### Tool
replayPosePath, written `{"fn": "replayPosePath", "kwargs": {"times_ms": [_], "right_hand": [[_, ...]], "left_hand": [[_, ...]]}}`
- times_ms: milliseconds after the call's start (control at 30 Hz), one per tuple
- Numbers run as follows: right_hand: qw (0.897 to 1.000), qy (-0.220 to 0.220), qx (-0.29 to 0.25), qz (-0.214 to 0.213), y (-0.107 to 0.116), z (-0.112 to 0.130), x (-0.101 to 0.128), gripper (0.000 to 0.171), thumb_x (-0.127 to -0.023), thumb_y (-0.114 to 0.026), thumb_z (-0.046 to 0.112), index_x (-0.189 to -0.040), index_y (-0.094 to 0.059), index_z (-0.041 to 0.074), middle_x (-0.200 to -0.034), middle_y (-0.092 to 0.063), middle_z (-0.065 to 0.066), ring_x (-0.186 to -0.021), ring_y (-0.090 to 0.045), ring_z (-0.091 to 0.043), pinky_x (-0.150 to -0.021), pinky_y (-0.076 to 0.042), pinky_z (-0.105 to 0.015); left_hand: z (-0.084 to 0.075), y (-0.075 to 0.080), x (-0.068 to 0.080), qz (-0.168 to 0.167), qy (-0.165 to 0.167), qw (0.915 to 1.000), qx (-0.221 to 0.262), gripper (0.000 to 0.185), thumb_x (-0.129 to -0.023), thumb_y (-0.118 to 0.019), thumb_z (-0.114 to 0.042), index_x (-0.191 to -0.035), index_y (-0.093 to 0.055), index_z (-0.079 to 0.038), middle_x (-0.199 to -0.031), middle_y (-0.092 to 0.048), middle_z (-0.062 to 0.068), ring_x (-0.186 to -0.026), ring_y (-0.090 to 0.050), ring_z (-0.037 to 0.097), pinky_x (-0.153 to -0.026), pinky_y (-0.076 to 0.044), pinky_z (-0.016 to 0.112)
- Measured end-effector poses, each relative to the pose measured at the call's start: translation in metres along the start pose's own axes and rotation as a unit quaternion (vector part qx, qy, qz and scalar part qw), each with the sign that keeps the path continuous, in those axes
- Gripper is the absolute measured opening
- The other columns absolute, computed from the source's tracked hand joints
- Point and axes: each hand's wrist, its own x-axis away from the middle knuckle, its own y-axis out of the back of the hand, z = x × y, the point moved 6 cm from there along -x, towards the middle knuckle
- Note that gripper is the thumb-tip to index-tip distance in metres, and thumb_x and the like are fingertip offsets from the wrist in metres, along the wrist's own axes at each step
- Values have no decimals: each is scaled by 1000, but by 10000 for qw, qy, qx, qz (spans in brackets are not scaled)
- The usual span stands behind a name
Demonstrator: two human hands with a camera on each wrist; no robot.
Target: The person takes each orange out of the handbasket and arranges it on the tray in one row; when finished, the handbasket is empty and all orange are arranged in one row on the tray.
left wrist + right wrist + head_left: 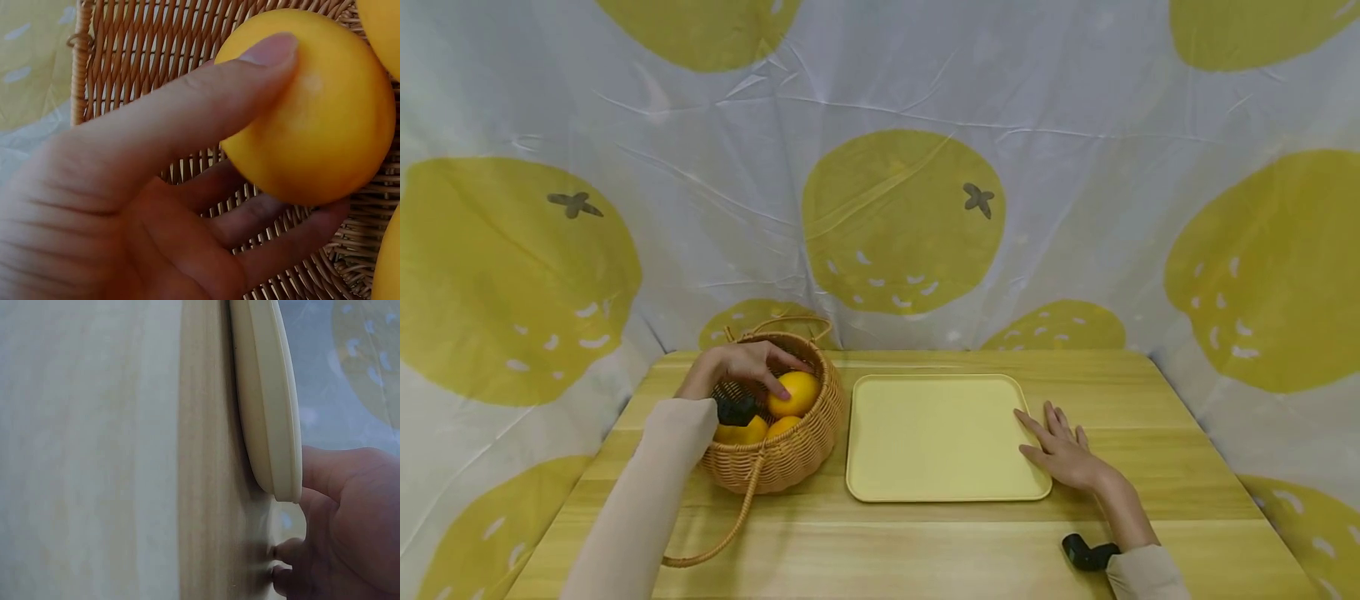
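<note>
Inside the wicker basket point(808, 454), my left hand point(748, 364) holds a smooth, round orange point(795, 394). The left wrist view shows the thumb of that left hand point(156, 131) lying across the orange point(312, 112), with other fingers curled beneath it. More yellow-orange fruit point(741, 432) lies lower in the basket, partly hidden. My right hand point(1063, 450) lies with fingers spread at the right side of a pale yellow tray point(943, 437). In the right wrist view, the right hand point(356, 519) is against the end of the tray point(275, 412); exact contact is partly hidden.
Both stand on a wooden table point(925, 550), basket left of tray. One basket handle point(730, 533) droops onto the table toward the front; the other point(790, 321) stands at the back. A fruit-printed cloth point(895, 100) hangs behind. Black devices point(1086, 552) sit at the wrists.
</note>
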Motion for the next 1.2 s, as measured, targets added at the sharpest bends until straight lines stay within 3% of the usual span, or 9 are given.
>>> {"fn": "replayPosePath", "kwargs": {"times_ms": [100,433,600,700,833,1033,1100,1200], "right_hand": [[10000,19,8,-1,0,1,0,68,-110,-50,33,-164,-22,4,-164,19,-39,-150,23,-60,-108,24,-79],[10000,-46,42,39,-3,1,0,67,-110,-50,32,-164,-22,4,-165,18,-39,-151,21,-60,-109,23,-79],[10000,-35,68,21,-2,2,1,67,-109,-51,33,-164,-24,5,-165,17,-39,-151,20,-60,-109,22,-80],[10000,-48,78,11,-1,3,1,67,-110,-51,33,-164,-24,5,-165,17,-39,-151,21,-60,-109,22,-79],[9999,-84,52,21,-2,2,2,67,-110,-50,32,-164,-23,5,-165,18,-39,-151,21,-59,-110,22,-79],[9999,-69,100,21,-2,3,1,67,-110,-50,33,-164,-23,5,-165,17,-38,-151,21,-59,-110,22,-79],[9999,-58,98,12,-2,4,1,67,-110,-50,33,-165,-23,6,-165,17,-38,-151,21,-59,-110,22,-79],[10000,-26,41,26,-2,3,1,67,-110,-49,34,-165,-23,5,-165,18,-39,-151,22,-59,-109,23,-79]], "left_hand": [[-2,-1,0,75,-125,9998,-136,68,-91,-81,-20,-153,-53,-13,-157,-44,22,-110,-57,19,-86,-56,29],[-14,1,8,206,72,9992,-331,68,-89,-82,-18,-151,-55,-11,-158,-45,19,-131,-50,26,-92,-56,30],[-23,7,23,12,154,9992,-365,68,-90,-82,-25,-152,-55,-15,-164,-35,22,-140,-43,33,-94,-56,34],[-33,12,33,-192,-10,9986,-493,68,-91,-81,-27,-152,-54,-16,-167,-30,21,-145,-37,36,-93,-54,33],[-49,14,47,-472,-389,9940,-904,67,-92,-80,-29,-152,-55,-15,-164,-39,19,-143,-42,34,-96,-51,35],[-70,12,71,-1123,-1090,9811,-1142,65,-91,-80,-25,-150,-56,-12,-155,-54,16,-147,-44,39,-116,-40,59],[-75,9,77,-1263,-1277,9771,-1142,65,-91,-81,-23,-151,-56,-12,-150,-58,15,-140,-52,38,-113,-44,57],[-82,3,84,-1535,-1544,9699,-1092,65,-91,-81,-19,-150,-56,-10,-142,-64,16,-117,-63,31,-98,-54,43]]}}
